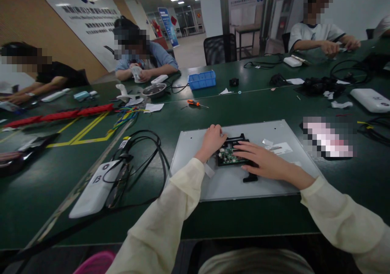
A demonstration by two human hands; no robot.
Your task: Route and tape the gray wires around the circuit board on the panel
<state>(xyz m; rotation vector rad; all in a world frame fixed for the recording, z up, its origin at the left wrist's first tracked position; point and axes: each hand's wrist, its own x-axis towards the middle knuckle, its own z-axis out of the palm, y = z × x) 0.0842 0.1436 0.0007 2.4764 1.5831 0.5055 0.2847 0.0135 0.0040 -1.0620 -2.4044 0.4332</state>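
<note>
A black plastic housing [240, 137] with a green circuit board [228, 155] in it lies on a flat light-grey panel [219, 188]. At the housing's upper left corner, the bent fingers of my left hand [212, 140] are closed on its edge. My right hand [263, 159] reaches in from the right, fingers stretched out over the board and the housing's right side, hiding part of both. A black bracket-like end [250, 178] sticks out below that hand. White stickers [282, 148] show on the panel to the right.
Left of the panel lie a white power bank [95, 190] and looped black cable [160, 144]. A phone [330, 138] lies to the right. Farther back are an orange-black screwdriver [196, 103], a blue basket [201, 80] and a metal bowl [154, 90]. Several people sit around the table.
</note>
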